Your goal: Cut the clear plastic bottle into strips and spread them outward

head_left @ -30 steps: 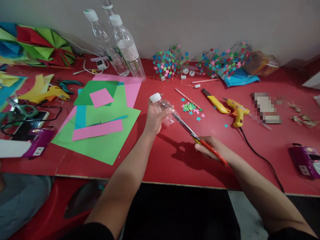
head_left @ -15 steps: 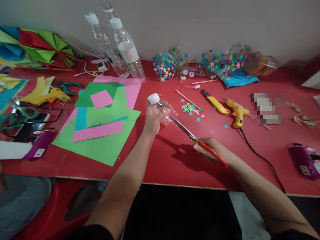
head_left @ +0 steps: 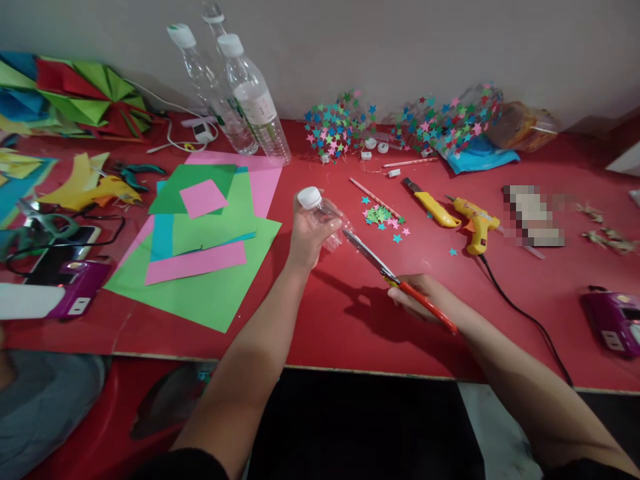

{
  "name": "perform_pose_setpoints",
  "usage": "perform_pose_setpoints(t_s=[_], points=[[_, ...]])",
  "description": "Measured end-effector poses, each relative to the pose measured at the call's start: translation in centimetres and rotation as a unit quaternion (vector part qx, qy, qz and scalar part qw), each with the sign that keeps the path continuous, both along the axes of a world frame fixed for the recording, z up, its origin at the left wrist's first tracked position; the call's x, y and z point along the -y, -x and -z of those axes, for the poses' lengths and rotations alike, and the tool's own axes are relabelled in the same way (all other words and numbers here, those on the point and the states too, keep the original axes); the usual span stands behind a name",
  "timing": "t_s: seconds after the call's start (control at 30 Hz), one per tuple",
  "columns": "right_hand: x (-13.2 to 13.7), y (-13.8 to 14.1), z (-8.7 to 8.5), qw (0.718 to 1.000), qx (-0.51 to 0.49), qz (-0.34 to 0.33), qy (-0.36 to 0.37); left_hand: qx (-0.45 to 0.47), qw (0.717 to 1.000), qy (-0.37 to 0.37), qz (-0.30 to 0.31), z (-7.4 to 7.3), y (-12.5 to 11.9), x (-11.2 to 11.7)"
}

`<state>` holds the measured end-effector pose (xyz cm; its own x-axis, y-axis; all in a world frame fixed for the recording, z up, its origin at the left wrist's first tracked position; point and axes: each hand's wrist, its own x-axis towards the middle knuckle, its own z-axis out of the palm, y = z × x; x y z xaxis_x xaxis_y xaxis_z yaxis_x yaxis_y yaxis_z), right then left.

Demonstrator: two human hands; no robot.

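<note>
One red table [head_left: 320, 327], grey wall [head_left: 360, 47] behind; left fingers [head_left: 326, 231] clamp bottle [head_left: 324, 212], right fingers [head_left: 403, 300] scissors [head_left: 384, 269].

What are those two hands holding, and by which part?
The left hand holds a clear plastic bottle piece around its side, below the white cap. The right hand grips the scissors by the handles.

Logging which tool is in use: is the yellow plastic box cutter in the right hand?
No, the right hand holds red-handled metal scissors; the yellow plastic box cutter lies on the red table.
</note>
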<state>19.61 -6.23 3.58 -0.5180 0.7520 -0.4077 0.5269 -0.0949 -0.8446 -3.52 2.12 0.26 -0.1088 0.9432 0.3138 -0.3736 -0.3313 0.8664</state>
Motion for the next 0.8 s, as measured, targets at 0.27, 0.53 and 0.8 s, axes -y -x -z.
perform_pose_setpoints(t_s=[0.27,0.53,0.8], points=[[0.2,0.2,0.0,1.0,0.0,0.019,-0.01,0.005,1.0,0.002,0.002,-0.1,0.1,0.1],[0.1,-0.3,-0.7,0.999,-0.01,-0.037,-0.009,-0.008,0.999,-0.03,0.013,0.2,0.1,0.0],[-0.1,-0.8,-0.3,0.998,0.022,-0.03,-0.041,-0.052,0.998,-0.042,0.022,0.6,0.1,0.1]])
